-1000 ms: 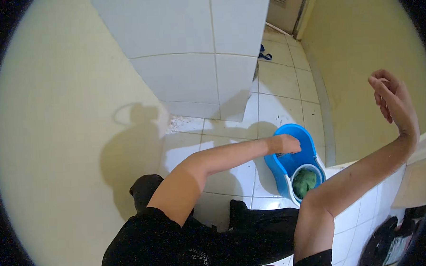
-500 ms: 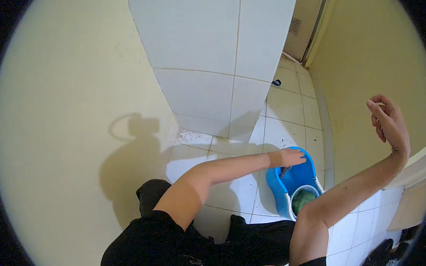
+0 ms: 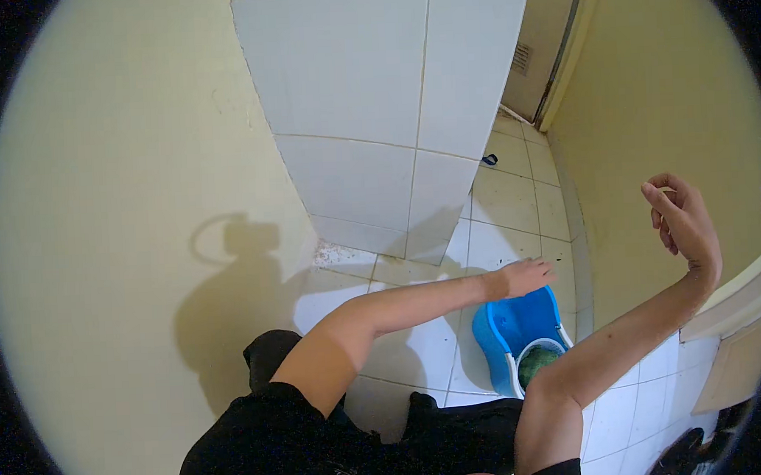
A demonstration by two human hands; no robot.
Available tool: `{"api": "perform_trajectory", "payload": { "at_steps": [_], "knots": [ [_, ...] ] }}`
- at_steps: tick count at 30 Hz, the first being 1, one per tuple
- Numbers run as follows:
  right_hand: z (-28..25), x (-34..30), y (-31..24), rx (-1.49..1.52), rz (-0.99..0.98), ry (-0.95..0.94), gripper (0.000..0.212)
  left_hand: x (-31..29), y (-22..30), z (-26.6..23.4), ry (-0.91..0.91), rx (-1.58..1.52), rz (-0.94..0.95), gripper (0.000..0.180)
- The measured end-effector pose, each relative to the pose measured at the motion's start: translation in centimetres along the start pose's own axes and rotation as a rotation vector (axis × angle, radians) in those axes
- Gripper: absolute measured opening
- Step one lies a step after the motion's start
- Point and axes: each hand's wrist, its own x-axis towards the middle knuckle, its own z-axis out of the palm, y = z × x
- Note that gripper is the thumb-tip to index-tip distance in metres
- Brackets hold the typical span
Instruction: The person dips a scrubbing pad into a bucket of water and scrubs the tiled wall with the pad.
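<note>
A blue plastic bucket [image 3: 490, 347] with white side parts stands on the floor to my right. Palm down, my left hand [image 3: 525, 277] is over its far rim, fingers stretched out; nothing shows in them, though the underside is hidden. Inside the bucket's near end sits a white-rimmed round basket [image 3: 564, 346] with a green, rough-looking mass [image 3: 536, 361] in it. My right forearm crosses in front of part of it. Raised in the air at the right, my right hand [image 3: 684, 222] holds nothing, its fingers loosely bent and apart.
A tiled wall corner [image 3: 344, 180] juts out ahead, beside a plain yellow wall [image 3: 124, 206] on my left. Farther off are a small dark item [image 3: 489, 160] on the tiled floor and a door [image 3: 542, 52]. Dark things [image 3: 680, 455] lie at the lower right.
My left hand has shifted slightly right across the bucket's far rim. A dark thing seen below it inside the bucket no longer shows. My right hand has moved slightly left in the view.
</note>
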Motion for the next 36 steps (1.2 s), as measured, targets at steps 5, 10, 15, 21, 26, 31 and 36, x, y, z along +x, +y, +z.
{"api": "perform_trajectory", "payload": {
  "at_steps": [5, 10, 15, 21, 26, 31, 36],
  "knots": [
    [-0.1, 0.1, -0.9, 0.009, -0.012, -0.008, 0.037, -2.3, -0.9, 1.6, -0.127, -0.146, 0.053, 0.022],
    [0.0, -0.2, -1.2, 0.003, -0.013, -0.001, 0.04, -4.5, -3.2, -1.4, 0.047, -0.529, -0.089, 0.021],
    [0.6, 0.6, -0.8, 0.03, -0.031, -0.029, 0.041, -2.0, -6.0, -16.2, 0.2, -0.399, -0.251, 0.022],
    [1.4, 1.3, -1.4, 0.044, -0.016, -0.058, 0.04, -3.1, -2.8, -34.8, 0.7, 0.205, -0.509, 0.024],
    [2.1, 1.8, -2.1, 0.053, -0.05, -0.047, 0.039, -3.4, -4.8, -43.2, 1.083, 0.496, -0.432, 0.012],
    [3.5, 2.6, -3.4, 0.057, -0.071, -0.07, 0.04, -3.1, -10.8, -43.9, 1.166, 0.649, -0.177, 0.012],
    [4.6, 2.9, -4.2, 0.057, -0.086, -0.098, 0.04, -5.0, -12.3, -40.0, 1.234, 0.671, -0.013, 0.034]
  ]
}}
